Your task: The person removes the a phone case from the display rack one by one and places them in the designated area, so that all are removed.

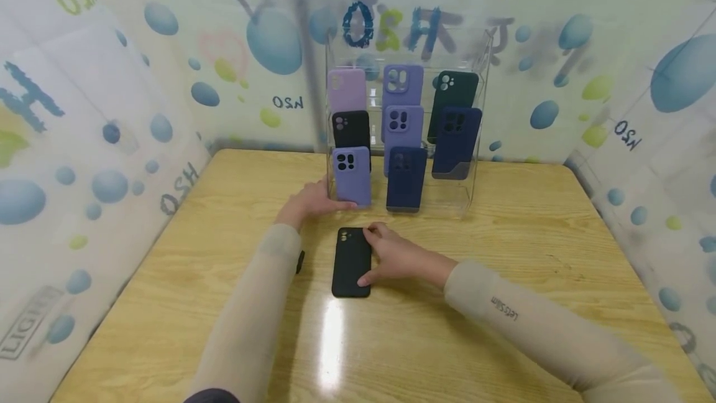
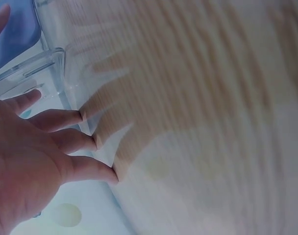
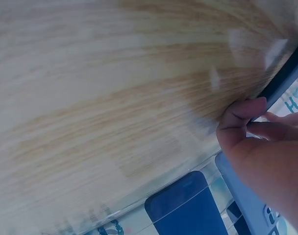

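In the head view a black phone case (image 1: 351, 263), camera cutouts at its upper left, is low over the wooden table. My right hand (image 1: 397, 258) holds it by its right edge; the right wrist view shows the fingers pinching its dark edge (image 3: 284, 76). My left hand (image 1: 316, 199) is at the lower left corner of a clear display stand (image 1: 458, 209), thumb by the lavender phone case (image 1: 353, 179) in the bottom row. In the left wrist view, the left fingers (image 2: 65, 142) are spread, their tips down on the tabletop.
Several more phone cases stand in the display's tiers, among them a navy case (image 1: 406, 180), a dark green case (image 1: 464, 89) and a pink-lilac case (image 1: 348, 89). A small black object (image 1: 300, 262) lies beside the left forearm. Patterned sheets (image 1: 252, 111) surround the table (image 1: 492, 341).
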A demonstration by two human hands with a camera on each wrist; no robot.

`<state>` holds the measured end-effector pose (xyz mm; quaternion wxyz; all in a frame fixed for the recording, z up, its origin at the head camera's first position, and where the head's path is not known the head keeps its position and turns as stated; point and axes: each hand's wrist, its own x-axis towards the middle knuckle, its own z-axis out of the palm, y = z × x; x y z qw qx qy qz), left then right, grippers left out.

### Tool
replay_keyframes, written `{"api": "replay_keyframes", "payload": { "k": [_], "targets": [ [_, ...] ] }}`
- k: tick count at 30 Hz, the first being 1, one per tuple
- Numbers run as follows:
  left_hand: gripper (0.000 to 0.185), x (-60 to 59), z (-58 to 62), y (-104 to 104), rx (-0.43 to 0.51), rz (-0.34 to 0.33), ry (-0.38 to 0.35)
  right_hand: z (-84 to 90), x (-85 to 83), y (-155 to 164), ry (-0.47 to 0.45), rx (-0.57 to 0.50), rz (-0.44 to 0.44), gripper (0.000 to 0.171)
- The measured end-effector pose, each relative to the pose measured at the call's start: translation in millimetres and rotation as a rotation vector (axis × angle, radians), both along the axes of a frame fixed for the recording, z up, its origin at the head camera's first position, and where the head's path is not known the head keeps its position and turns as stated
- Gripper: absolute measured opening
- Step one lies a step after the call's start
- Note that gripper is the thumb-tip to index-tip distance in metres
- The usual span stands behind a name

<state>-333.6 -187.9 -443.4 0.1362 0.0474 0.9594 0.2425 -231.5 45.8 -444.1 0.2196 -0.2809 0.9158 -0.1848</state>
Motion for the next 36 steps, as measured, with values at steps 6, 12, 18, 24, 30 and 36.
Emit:
{"api": "replay_keyframes", "payload": {
  "k": [6,12,18,24,30,36],
  "targets": [
    [0.126,-0.7,1.9,-4,-0.003,-0.006,-0.006,-2.7,-6.1,-8,0.019,0.024,0.013,0.118],
    [0.124,0.7,2.4,-8,-0.005,-0.031,0.009,3.5,-9.0,-21,0.017,0.058,0.020,0.115],
    [0.120,1.8,0.8,-12,0.036,-0.057,0.011,0.6,-11.3,-31,0.044,0.061,0.042,0.117],
    [0.120,1.2,1.4,-8,0.041,-0.064,0.024,-0.3,-13.0,-31,0.037,0.069,0.017,0.116],
    [0.120,1.2,-1.4,-5,0.024,-0.066,0.031,-0.4,-11.0,-28,0.025,0.074,0.029,0.114],
    [0.123,1.2,-2.3,-2,-0.005,-0.059,0.020,-2.1,-6.7,-25,0.051,0.096,0.024,0.114]
  ]
}}
